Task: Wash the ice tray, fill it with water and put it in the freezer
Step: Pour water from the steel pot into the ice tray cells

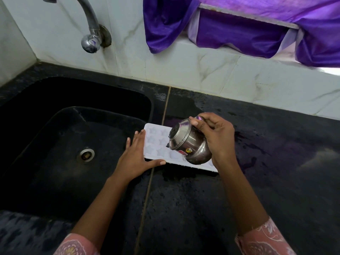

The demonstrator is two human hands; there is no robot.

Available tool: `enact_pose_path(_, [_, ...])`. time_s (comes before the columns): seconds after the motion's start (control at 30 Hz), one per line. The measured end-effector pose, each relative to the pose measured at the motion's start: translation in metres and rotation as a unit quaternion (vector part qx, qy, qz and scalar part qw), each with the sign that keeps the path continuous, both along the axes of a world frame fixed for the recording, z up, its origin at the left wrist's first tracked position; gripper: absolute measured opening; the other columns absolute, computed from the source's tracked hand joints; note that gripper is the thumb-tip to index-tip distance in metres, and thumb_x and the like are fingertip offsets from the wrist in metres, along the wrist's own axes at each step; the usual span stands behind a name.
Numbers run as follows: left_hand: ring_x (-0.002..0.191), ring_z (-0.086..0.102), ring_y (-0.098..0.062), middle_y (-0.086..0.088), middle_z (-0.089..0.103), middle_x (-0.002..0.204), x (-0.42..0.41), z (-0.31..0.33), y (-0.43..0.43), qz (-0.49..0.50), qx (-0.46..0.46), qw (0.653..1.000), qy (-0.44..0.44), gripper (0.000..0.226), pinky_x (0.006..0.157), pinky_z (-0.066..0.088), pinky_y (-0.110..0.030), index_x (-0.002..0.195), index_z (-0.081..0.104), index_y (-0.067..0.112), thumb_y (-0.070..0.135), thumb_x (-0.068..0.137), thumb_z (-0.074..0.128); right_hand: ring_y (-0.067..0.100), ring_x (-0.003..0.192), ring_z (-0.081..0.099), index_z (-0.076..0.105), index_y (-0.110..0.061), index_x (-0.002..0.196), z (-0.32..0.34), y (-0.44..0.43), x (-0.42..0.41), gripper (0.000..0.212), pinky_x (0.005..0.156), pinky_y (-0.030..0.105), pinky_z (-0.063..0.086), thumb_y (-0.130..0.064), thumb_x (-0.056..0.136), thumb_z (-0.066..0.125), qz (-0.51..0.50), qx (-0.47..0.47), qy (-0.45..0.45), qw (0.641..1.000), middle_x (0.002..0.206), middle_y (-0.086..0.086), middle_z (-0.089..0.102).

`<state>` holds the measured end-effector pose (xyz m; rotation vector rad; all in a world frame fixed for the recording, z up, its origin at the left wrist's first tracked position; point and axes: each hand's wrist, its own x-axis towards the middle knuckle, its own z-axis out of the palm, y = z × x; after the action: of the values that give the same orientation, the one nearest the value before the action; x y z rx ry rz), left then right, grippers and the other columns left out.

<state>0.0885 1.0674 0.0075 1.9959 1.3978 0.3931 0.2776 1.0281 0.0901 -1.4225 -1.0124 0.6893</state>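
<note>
A white ice tray (156, 142) with star-shaped cells lies flat on the black counter, its left end jutting over the sink's edge. My left hand (135, 155) rests flat against the tray's left end, thumb along its near edge, fingers apart. My right hand (217, 138) grips a small round steel pot (187, 142) and holds it tipped over the tray, mouth pointing left and down. The pot hides the tray's middle and right cells.
A black sink (55, 115) with a metal drain (86, 155) fills the left. A chrome tap (91, 34) curves out from the marble wall above it. The black counter (266, 162) to the right is wet. Purple cloth (239, 30) hangs from the window ledge.
</note>
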Motion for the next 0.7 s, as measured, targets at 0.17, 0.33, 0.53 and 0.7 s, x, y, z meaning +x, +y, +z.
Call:
enact_pose_path(0.17, [0.121,-0.019,0.004,0.004,-0.005,0.158,0.0,0.001,-0.001,-0.004,0.0,1.0,-0.005,0.11,0.115,0.004,-0.037,0.149,-0.003,0.017,0.052,0.074,0.069,0.015,0.076,0.067,0.067,-0.021,0.071,0.0,0.0,0.0,0.015,0.076,0.029,0.054,-0.009,0.075,0.074,0.001,0.003,0.001,1.0,0.079,0.006,0.072])
enact_pose_path(0.33, [0.121,-0.019,0.004,0.005,-0.004,0.158,0.0,-0.001,0.0,-0.006,0.001,1.0,-0.007,0.11,0.115,0.003,-0.036,0.149,-0.003,0.018,0.053,0.073,0.068,0.015,0.077,0.068,0.068,-0.023,0.069,-0.004,-0.001,0.0,0.019,0.072,0.026,0.053,-0.006,0.074,0.073,-0.002,0.003,0.038,0.999,0.075,-0.001,0.072])
enact_pose_path(0.53, [0.125,-0.021,0.006,0.004,-0.003,0.158,-0.002,-0.011,0.004,-0.01,0.017,1.0,-0.011,0.113,0.114,-0.004,-0.029,0.149,-0.003,0.017,0.058,0.071,0.067,0.011,0.074,0.068,0.066,-0.02,0.071,-0.005,-0.001,-0.001,0.017,0.069,0.019,0.051,-0.004,0.075,0.071,-0.023,0.0,0.12,0.993,0.071,-0.005,0.073])
enact_pose_path(0.7, [0.121,-0.02,0.005,0.005,-0.003,0.158,-0.001,-0.004,0.001,-0.01,0.012,1.0,-0.018,0.11,0.115,0.001,-0.033,0.149,-0.003,0.018,0.053,0.073,0.069,0.015,0.077,0.067,0.066,-0.021,0.069,-0.004,0.003,-0.006,0.02,0.07,0.019,0.052,-0.003,0.076,0.071,-0.006,0.002,0.12,0.993,0.073,-0.003,0.073])
